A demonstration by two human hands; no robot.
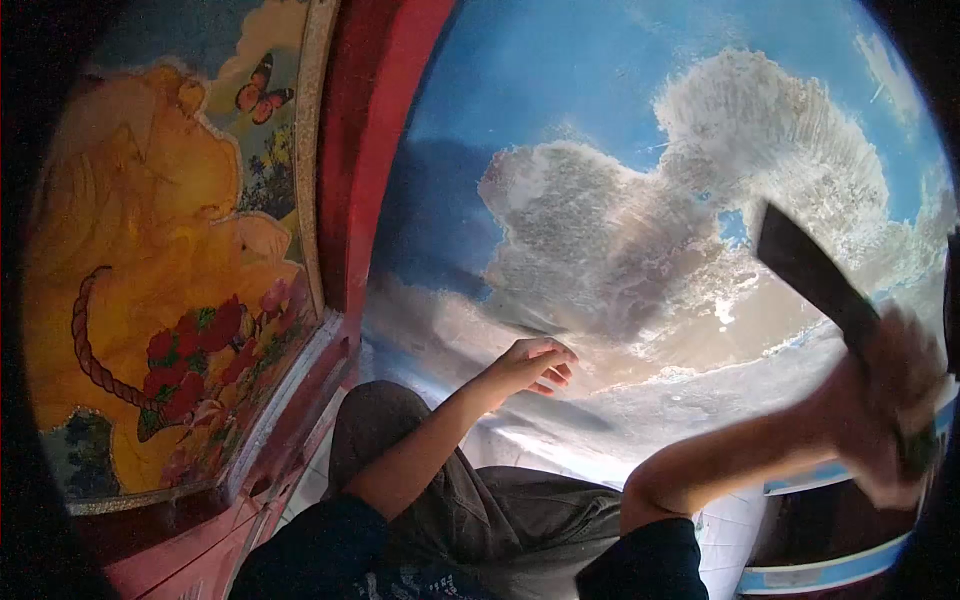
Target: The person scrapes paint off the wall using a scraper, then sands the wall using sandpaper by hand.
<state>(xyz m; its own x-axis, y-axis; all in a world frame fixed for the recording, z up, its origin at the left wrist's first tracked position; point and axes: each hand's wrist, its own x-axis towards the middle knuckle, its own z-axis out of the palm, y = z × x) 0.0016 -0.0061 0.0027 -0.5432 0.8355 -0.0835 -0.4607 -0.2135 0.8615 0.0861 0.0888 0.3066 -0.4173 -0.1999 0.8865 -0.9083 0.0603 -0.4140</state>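
Observation:
My right hand (890,410), smeared by motion, is wrapped round the handle of a machete (815,265) at the right. Its broad dark blade points up and left, overlapping the scraped wall in this view. Part of a greenish handle shows below the fist. My left hand (535,365) holds nothing; its fingers are loosely bent and apart, close to the lower wall. In front of me, the blue-painted wall (560,60) has a large rough patch (590,220) where the paint is off and pale grey plaster shows. Small blue flecks of paint remain inside that patch.
On the left hangs a framed painted panel (190,250) with flowers and a butterfly, beside a red post (365,150). My bent knee (385,425) is close to the wall. A dark recess with blue-and-white edging (830,575) lies at the lower right.

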